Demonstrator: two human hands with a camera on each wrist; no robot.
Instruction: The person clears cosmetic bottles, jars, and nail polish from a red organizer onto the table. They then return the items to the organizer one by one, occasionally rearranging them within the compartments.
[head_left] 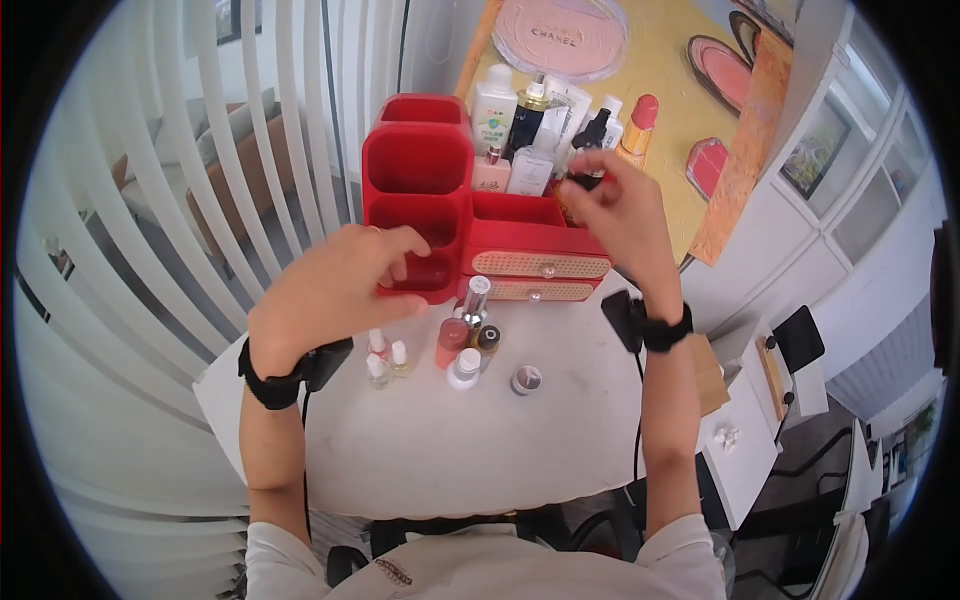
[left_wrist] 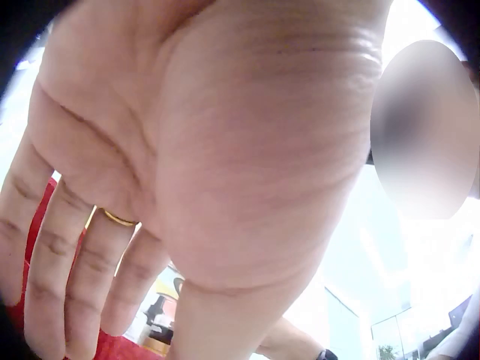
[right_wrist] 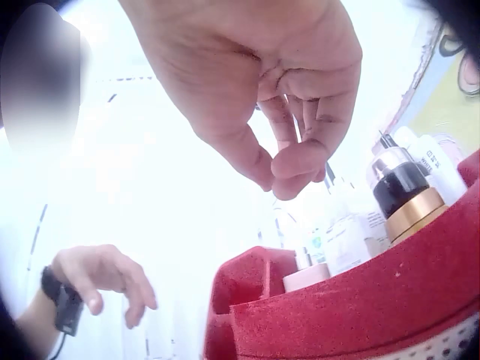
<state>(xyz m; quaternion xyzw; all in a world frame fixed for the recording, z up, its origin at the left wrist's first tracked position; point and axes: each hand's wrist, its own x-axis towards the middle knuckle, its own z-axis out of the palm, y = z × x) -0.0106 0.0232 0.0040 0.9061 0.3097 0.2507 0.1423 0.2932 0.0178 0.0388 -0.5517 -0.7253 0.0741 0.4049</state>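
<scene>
A red cosmetics organizer (head_left: 540, 237) with open compartments and two woven-front drawers stands at the back of the white table. My left hand (head_left: 330, 285) hovers over its front-left compartments, fingers spread and slightly bent, holding nothing. In the left wrist view, the palm (left_wrist: 225, 135) fills most of the picture. My right hand (head_left: 632, 205) is above the organizer's right end, thumb and fingertips close together. Nothing shows between them in the right wrist view. Below those fingers, a bottle with a black-and-gold neck (right_wrist: 412, 193) stands in the organizer beside a pink-capped item (right_wrist: 306, 277).
On the table stand a pink bottle (head_left: 451, 342), a silver-capped bottle (head_left: 476, 297), a white bottle (head_left: 464, 369), several small clear bottles (head_left: 400, 359) and a small jar (head_left: 526, 380). White bottles (head_left: 493, 112) crowd behind the drawers, before a painted board (head_left: 560, 40). A slatted partition (head_left: 190, 130) borders the left.
</scene>
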